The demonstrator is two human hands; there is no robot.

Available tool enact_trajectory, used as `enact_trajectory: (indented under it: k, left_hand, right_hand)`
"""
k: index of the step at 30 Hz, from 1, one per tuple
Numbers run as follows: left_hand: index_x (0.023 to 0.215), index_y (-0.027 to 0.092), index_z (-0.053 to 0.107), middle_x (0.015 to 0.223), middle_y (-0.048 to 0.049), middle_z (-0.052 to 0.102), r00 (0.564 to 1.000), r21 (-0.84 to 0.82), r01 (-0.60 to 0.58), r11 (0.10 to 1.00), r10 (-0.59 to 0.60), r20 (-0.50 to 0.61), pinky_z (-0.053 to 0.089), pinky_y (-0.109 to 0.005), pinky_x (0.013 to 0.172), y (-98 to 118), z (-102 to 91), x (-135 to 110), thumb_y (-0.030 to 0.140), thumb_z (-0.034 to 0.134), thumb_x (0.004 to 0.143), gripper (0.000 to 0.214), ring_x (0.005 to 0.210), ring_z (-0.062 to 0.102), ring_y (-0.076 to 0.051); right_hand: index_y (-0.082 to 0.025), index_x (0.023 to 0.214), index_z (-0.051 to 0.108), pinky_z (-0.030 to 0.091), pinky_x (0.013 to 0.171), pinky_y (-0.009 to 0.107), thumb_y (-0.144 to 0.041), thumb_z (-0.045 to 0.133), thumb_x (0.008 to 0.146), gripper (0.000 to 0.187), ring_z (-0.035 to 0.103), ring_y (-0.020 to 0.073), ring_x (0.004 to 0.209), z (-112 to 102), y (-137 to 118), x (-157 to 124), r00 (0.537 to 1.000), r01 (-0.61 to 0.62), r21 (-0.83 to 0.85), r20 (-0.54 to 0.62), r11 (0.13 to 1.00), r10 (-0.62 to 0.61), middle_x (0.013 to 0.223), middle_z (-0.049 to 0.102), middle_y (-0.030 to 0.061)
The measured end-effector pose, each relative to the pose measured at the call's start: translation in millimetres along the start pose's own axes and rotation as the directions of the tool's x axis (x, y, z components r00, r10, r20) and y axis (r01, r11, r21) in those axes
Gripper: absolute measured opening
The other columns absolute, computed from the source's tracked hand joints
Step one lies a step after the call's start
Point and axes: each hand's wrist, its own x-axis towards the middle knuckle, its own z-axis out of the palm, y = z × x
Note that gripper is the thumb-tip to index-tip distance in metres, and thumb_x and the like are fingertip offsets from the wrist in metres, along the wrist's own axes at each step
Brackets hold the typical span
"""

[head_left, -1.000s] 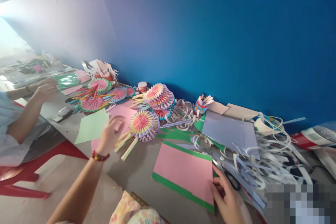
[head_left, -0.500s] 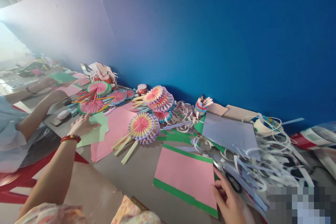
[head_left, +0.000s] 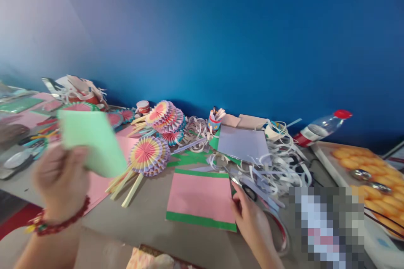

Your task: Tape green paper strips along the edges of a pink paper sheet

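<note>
- No word, number or sign can be read anywhere in this view.
- The clear plastic bottle with a red cap (head_left: 318,128), lying at the back of the surface, has a red-and-white label, too blurred to read.
- The small white tub with a red band (head_left: 143,106) has print that is too small to read.

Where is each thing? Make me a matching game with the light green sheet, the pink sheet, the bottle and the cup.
Things:
1. light green sheet
2. pink sheet
3. bottle
4. cup

Places:
A. lying on its side by the blue wall
B. held up in the left hand
C. standing, with sticks in it
D. flat on the table, at the right hand

Pairs: 1-B, 2-D, 3-A, 4-C
</note>
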Motion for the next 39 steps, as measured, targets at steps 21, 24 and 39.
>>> enact_trajectory:
  k: [21,24,39]
  left_hand:
    - [0.058,0.017,0.057,0.054,0.0026,0.048,0.564,-0.072,0.378,0.923,-0.168,0.809,0.032,-0.022,0.045,19,141.1,-103,0.060,0.071,0.076,0.049,0.051,0.042,-0.010]
    - [0.066,0.017,0.059,0.057,0.0026,0.052,0.626,-0.070,0.381,0.922,-0.202,0.754,0.035,-0.021,0.047,8,133.4,-95,0.063,0.069,0.076,0.048,0.053,0.047,-0.011]
    - [0.081,0.019,0.064,0.072,-0.0015,0.063,0.635,-0.023,0.361,0.932,-0.228,0.738,0.051,-0.028,0.065,-11,93.2,-97,0.055,0.069,0.079,0.037,0.075,0.062,-0.021]
  right_hand:
    - [-0.020,0.081,0.066,0.051,0.055,0.026,-0.057,0.062,0.084,0.037,0.059,0.0166,0.060,-39,-31,21,0.923,-0.384,0.674,0.258,0.631,0.286,0.067,0.064,0.0014]
    - [-0.019,0.089,0.066,0.049,0.052,0.025,-0.055,0.064,0.082,0.037,0.060,0.0161,0.060,-55,2,59,0.927,-0.365,0.607,0.164,0.706,0.338,0.070,0.066,0.0021]
    - [-0.017,0.132,0.055,0.052,0.089,0.044,-0.044,0.063,0.083,0.056,0.056,0.0337,0.119,-59,53,124,0.944,-0.163,0.080,-0.276,0.983,0.179,0.140,0.052,0.0187]
